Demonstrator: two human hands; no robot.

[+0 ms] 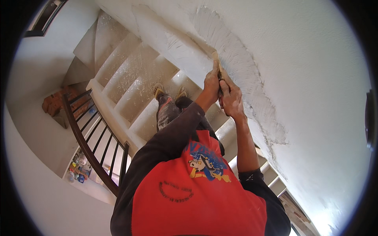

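Observation:
On the wall (pixel 315 78) to my right is a long, rough grey scraped patch (pixel 240 59) with ragged edges. Both my hands meet at its lower edge, around what looks like a scraper (pixel 220 74); little of it shows beyond a dark handle between my fingers. My left hand (pixel 211 84) is closed at the tool's far side, fingers pointing up along the wall. Below and to the right, my right hand (pixel 231 98) is wrapped round the handle. Both hands are dusty, and the tool's tip against the wall is hard to make out.
Beige stairs (pixel 132 70) strewn with white flakes curve up toward the far left. My sandalled feet (pixel 158 89) stand on a step. A dark metal railing (pixel 88 145) borders the left side, with a drop beyond it to a lower floor holding assorted items (pixel 80 169).

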